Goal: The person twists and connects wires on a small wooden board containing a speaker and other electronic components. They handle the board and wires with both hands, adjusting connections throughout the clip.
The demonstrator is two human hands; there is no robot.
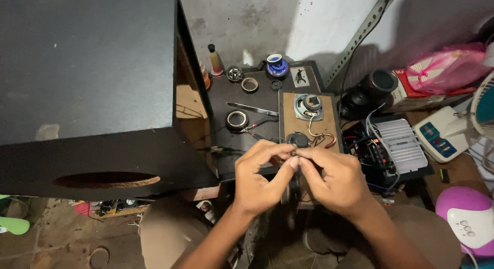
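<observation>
My left hand [257, 179] and right hand [334, 179] meet fingertip to fingertip, both closed in a pinch on a small wire end [294, 154] held between them. The piece is too small and too covered to tell which way its long axis runs.

Below my fingertips, between the two palms, a dark round part [292, 189] hangs on edge, blurred; its flat face seems to turn toward my left hand.

Just beyond my fingertips: a small black speaker [298, 140] on a brown board [293, 119], with a red and pale wire loop [321, 137] beside it. Farther along the same board, a grey speaker [309, 106].

Beyond my left hand: a tape ring [237, 119] and a metal tool [252, 109], long axis lying crosswise.

Outward of my right hand: a silver amplifier [399, 143].

Outward of my left hand: a big black speaker box [87, 89].
</observation>
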